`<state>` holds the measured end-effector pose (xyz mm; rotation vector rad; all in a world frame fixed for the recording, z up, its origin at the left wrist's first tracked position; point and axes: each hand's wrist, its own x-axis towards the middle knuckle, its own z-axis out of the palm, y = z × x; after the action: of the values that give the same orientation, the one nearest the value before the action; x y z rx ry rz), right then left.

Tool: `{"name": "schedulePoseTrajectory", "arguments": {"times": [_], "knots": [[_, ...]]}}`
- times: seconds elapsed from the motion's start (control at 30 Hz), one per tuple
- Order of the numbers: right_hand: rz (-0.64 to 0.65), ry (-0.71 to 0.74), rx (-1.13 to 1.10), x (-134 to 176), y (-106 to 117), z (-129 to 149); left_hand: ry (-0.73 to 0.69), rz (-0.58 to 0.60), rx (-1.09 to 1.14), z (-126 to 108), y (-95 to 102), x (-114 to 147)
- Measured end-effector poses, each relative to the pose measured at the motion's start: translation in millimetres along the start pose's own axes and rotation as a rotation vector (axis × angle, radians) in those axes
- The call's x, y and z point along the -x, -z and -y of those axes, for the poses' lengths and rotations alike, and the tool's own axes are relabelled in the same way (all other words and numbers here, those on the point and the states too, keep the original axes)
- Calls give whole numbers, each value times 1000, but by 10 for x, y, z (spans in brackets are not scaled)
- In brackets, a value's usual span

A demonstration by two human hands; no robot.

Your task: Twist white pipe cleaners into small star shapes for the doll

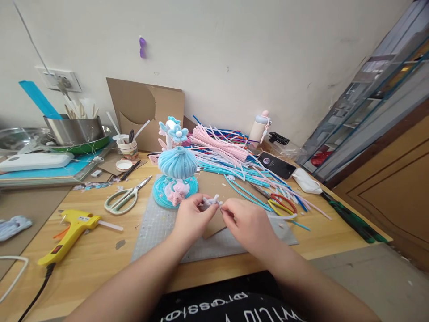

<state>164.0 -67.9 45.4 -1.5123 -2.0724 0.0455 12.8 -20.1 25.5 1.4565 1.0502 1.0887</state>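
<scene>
Over the grey cutting mat [150, 237], a small piece of pale lilac-white pipe cleaner [212, 201], bent into a short knobbly shape, is pinched by my left hand [195, 213]. My right hand [246, 221] is closed at the piece's right end, thumb and fingertips together on it. Fingers partly cover the piece, so its full shape is hidden. Just beyond my left hand stands a blue pipe-cleaner ornament [177, 163] with a pleated shell-like body, flowers on top and a round base. A pink starfish shape [177, 193] sits on the front of that base.
Yellow glue gun [72, 230] and white-handled scissors [125, 199] lie to the left. Behind my hands are bundled pipe cleaners [221, 143] in pink, white and blue. Red-and-yellow-handled scissors [281, 203], a phone [276, 165] and green-handled pliers [351, 219] lie right.
</scene>
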Motion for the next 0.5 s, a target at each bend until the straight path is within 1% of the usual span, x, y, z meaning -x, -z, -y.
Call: {"name": "schedulePoseTrajectory", "arguments": {"times": [0.07, 0.1, 0.13, 0.2, 0.23, 0.27, 0.3, 0.37, 0.43, 0.5], "knots": [[69, 63, -21, -42, 134, -31, -19, 94, -124, -46, 47, -2], [111, 62, -75, -70, 190, -53, -9, 177, -128, -65, 74, -6], [168, 38, -148, -99, 236, -77, 19, 279, -96, -77, 102, -10], [309, -46, -370, -156, 285, -127, 119, 495, 14, -84, 155, -21], [380, -95, -508, -179, 289, -151, 159, 590, 75, -80, 177, -26], [441, -141, -655, -196, 279, -173, 193, 652, 141, -74, 195, -28], [489, -179, -805, -206, 258, -192, 221, 696, 204, -68, 208, -28], [527, -225, -1071, -204, 194, -215, 271, 724, 326, -60, 215, -22], [509, -248, -1266, -177, 112, -213, 315, 709, 443, -60, 203, -12], [439, -279, -1394, -140, 23, -185, 336, 665, 557, -65, 176, -4]]}}
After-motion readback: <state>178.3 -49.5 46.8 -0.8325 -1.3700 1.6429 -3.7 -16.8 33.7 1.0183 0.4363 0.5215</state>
